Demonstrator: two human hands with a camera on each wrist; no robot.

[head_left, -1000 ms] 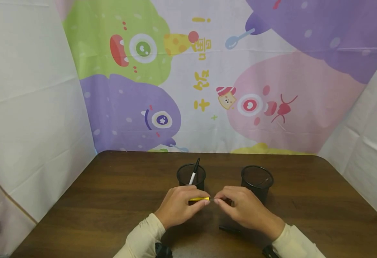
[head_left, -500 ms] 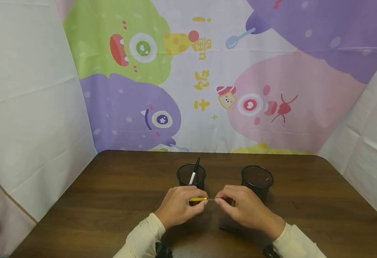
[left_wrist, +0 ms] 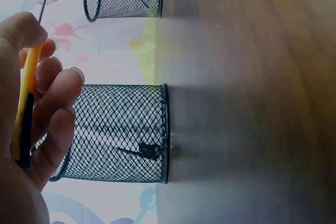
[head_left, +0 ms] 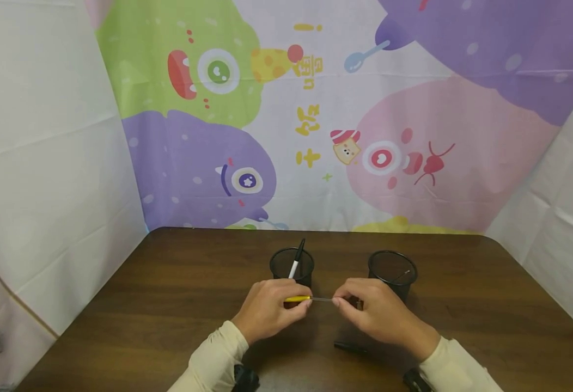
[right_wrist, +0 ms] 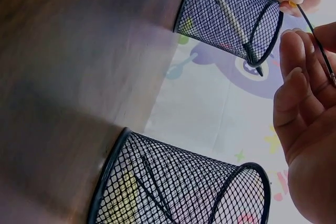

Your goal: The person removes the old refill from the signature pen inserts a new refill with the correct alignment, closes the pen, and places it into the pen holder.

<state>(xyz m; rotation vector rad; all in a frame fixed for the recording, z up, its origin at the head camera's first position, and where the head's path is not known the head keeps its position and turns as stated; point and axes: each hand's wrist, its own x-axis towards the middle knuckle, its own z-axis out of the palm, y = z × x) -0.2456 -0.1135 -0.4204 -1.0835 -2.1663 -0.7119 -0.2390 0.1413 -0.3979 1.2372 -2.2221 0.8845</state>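
In the head view my left hand (head_left: 270, 307) holds a yellow pen barrel (head_left: 297, 298) between thumb and fingers. A black section (left_wrist: 24, 129) of the barrel lies along the palm in the left wrist view. From the barrel's right end sticks out a thin dark pen refill (head_left: 322, 299). My right hand (head_left: 386, 316) pinches that refill between thumb and forefinger. Its metal tip (right_wrist: 333, 78) shows beneath the right fingers in the right wrist view. Part of the refill is hidden inside the barrel.
Behind my left hand stands a black mesh pen cup (head_left: 308, 279) holding a white pen (head_left: 294, 265) with a black cap. A second mesh cup (head_left: 402, 292), behind my right hand, contains thin refills (right_wrist: 152, 187). A small black piece (head_left: 350, 347) lies on the brown table (head_left: 178, 288).
My hands have moved apart. A longer stretch of refill shows between the yellow barrel and my right fingers. The cups and the black piece stay in place.
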